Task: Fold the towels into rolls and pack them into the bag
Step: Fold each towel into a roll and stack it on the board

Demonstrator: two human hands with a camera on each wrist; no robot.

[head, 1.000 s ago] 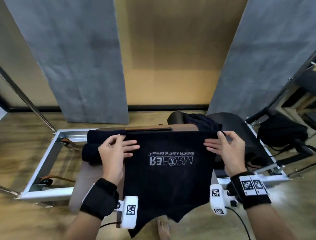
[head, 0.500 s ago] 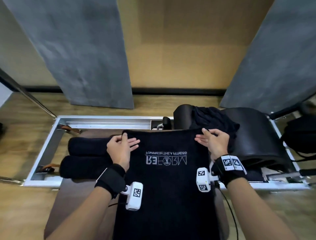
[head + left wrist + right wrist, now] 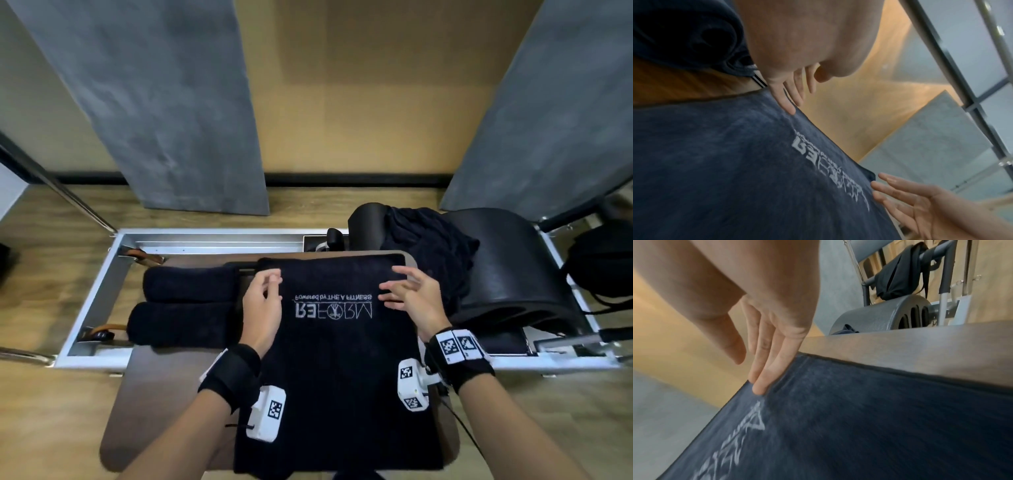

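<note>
A dark towel [image 3: 337, 363] with white lettering lies spread flat on a brown board [image 3: 164, 394], its far edge running just short of the board's far rim and its near end hanging past the near rim. The left hand [image 3: 262, 310] sits at the towel's far left corner, fingers loose and nearly straight, one fingertip [image 3: 789, 110] touching the cloth at its edge, holding nothing. The right hand [image 3: 412, 298] is at the far right corner, fingers [image 3: 764, 382] straight and spread, their tips pressing on the towel near its side edge, also released. Left of the towel, just beside it, two rolled towels [image 3: 186, 306] lie side by side, touching, inside a metal frame [image 3: 92, 301]. Right of the towel a strip of bare board shows, then a black padded barrel [image 3: 513, 270] with a crumpled dark cloth [image 3: 428, 246] on it. Farther right, well apart from the towel, a black bag [image 3: 603, 260] sits at the frame's end.
</note>
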